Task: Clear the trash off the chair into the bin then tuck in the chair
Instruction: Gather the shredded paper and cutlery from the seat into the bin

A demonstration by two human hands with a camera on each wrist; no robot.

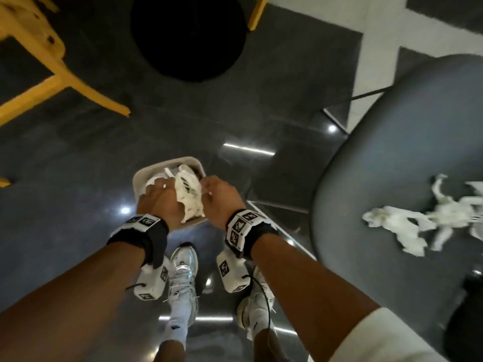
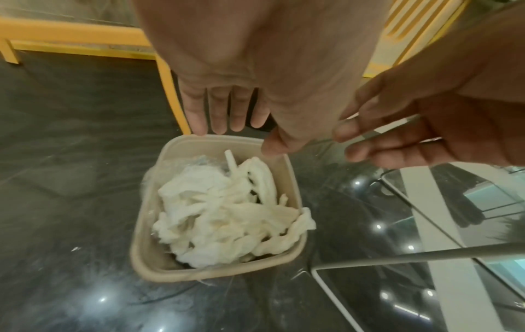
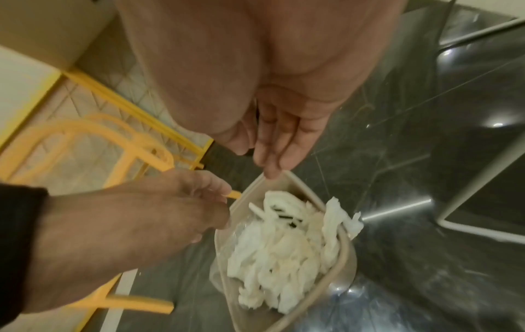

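Note:
A beige square bin (image 1: pixel 167 162) (image 2: pixel 147 235) (image 3: pixel 342 253) stands on the dark floor in front of my feet. It is filled with crumpled white tissue (image 1: pixel 188 194) (image 2: pixel 227 213) (image 3: pixel 284 247), and one piece hangs over the rim. My left hand (image 1: pixel 159 195) (image 2: pixel 227 116) hovers over the bin with straight fingers pointing down, holding nothing. My right hand (image 1: pixel 215 192) (image 3: pixel 279 143) is beside it, fingers relaxed and empty. To the right is the grey chair seat (image 1: pixel 418 142), with more white tissue scraps (image 1: pixel 392 223) lying on it.
Yellow chair legs (image 1: pixel 60 82) (image 3: pixel 119 143) stand at the left and a black round base (image 1: pixel 188 35) lies ahead. Thin chair legs (image 2: pixel 397 258) run along the glossy floor right of the bin. My white shoes (image 1: pixel 183 273) are just behind the bin.

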